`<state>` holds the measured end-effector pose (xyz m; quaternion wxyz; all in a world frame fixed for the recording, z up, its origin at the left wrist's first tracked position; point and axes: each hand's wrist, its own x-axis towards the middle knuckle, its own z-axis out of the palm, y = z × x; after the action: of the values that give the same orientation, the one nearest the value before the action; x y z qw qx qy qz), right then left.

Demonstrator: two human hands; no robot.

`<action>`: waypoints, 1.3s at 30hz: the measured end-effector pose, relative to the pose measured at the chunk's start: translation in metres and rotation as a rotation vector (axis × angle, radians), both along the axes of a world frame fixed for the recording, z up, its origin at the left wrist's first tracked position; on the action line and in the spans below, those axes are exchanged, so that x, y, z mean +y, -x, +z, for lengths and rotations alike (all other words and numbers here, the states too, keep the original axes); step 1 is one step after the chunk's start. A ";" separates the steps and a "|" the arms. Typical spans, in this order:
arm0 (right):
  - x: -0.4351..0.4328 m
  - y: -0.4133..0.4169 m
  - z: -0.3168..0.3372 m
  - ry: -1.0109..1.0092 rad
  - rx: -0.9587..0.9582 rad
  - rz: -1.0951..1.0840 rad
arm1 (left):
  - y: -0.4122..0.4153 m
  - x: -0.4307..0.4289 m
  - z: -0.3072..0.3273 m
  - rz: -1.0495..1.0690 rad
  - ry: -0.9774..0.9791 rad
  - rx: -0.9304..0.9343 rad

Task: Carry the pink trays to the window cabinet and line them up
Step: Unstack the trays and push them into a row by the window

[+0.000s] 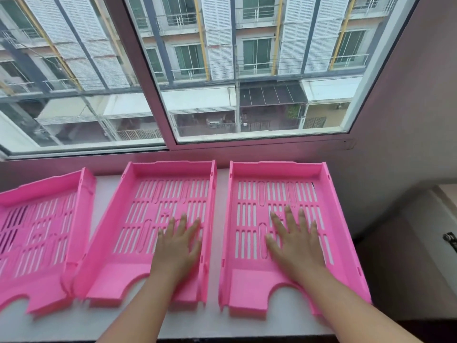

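Three pink slotted trays lie side by side on the white cabinet top [217,318] under the window. The left tray [37,231] runs off the frame's left edge and touches the middle tray [138,219] at its near corner. The right tray [249,219] sits a narrow gap away from the middle one, near the wall. My left hand [179,246] rests flat, fingers spread, on the middle tray's floor. On the right tray's floor my right hand [294,241] lies flat the same way. Neither hand grips anything.
A large window [247,70] with a white frame rises right behind the trays. A grey wall [408,120] closes off the right side. The cabinet's front edge runs along the bottom, with a dark drop beyond it at the right.
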<state>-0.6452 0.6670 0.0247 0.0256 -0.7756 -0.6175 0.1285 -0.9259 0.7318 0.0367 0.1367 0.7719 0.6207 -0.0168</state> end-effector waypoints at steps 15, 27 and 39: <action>0.064 0.016 -0.004 -0.080 -0.030 0.119 | -0.015 0.029 -0.011 0.041 -0.034 0.080; 0.059 0.014 0.007 -0.020 0.007 0.118 | -0.014 0.033 -0.006 0.030 0.087 -0.028; -0.023 0.023 0.006 -0.001 0.067 0.095 | -0.029 -0.055 0.017 0.028 0.021 -0.513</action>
<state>-0.6686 0.6441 0.0305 0.0404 -0.7406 -0.6526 0.1550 -0.8966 0.6767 0.0541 0.2980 0.7407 0.5761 0.1750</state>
